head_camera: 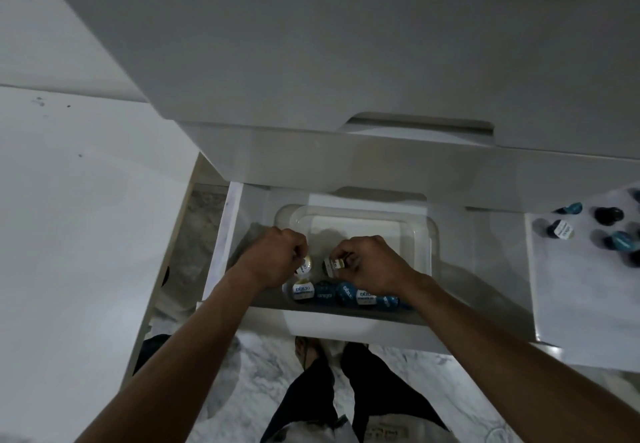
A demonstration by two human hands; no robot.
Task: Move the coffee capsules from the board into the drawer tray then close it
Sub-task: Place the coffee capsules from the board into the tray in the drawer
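Both hands reach into the clear tray (424, 234) inside the open drawer (221, 234). The left hand (273, 259) pinches a white-lidded capsule (304, 266) and the right hand (370, 262) pinches a dark capsule (333, 266), both above the row of capsules (343, 293) along the tray's near wall. Right of the tray, more capsules (602, 227) lie on the white board (571, 286).

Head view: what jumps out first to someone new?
Both hands, the left hand and the right hand, each holding a capsule over the clear tray in the open drawer. A row of capsules lines the tray's near edge. More capsules wait on the white board at right.
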